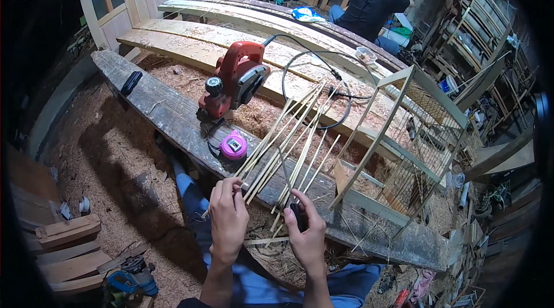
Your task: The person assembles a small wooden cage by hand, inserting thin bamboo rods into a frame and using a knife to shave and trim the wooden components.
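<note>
My left hand is closed, its fingertips pinched on a thin wooden stick that is mostly hidden behind the hand. In my right hand is a knife, gripped by its black handle, with the narrow blade pointing up and away from me. Between and beyond both hands, a loose bundle of pale thin sticks lies across the worn plank. Just past my left hand sits a pink tape measure. A cage-like wooden frame with thin slats stands to the right of the sticks.
A red electric planer rests behind the tape measure, its black cable looping over long boards. A black object lies at the plank's left end. Shavings cover the floor. Another person sits facing away at the back.
</note>
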Motion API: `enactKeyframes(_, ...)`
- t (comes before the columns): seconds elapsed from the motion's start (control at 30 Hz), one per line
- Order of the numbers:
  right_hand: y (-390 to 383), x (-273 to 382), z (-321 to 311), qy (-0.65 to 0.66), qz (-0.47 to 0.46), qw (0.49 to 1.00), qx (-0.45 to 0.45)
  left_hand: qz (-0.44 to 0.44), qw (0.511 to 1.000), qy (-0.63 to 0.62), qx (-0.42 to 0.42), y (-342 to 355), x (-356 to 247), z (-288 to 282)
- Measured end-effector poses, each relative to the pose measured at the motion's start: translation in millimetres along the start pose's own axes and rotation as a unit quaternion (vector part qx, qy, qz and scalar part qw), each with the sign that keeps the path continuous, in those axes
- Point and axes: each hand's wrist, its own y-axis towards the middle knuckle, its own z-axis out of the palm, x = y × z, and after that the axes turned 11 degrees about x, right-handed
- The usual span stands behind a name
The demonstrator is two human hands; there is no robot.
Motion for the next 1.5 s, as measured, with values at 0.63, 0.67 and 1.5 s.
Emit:
enactKeyframes(0.63, -18, 17, -19, 0.097, -0.021, 0.994, -0.054, -0.039, 0.953, -0.283, 0.099, -32, -49, -13)
enactKeyframes(0.67, -21, 18, -22, 0.098, -0.023, 0.993, -0.057, -0.021, 0.946, -0.308, 0.1, -35, -54, -12)
enactKeyframes(1.5, -126, -40, -177, 0.248, -0.013, 0.931, -0.268, -0.035, 0.723, -0.329, 0.606, -106, -146, 92)
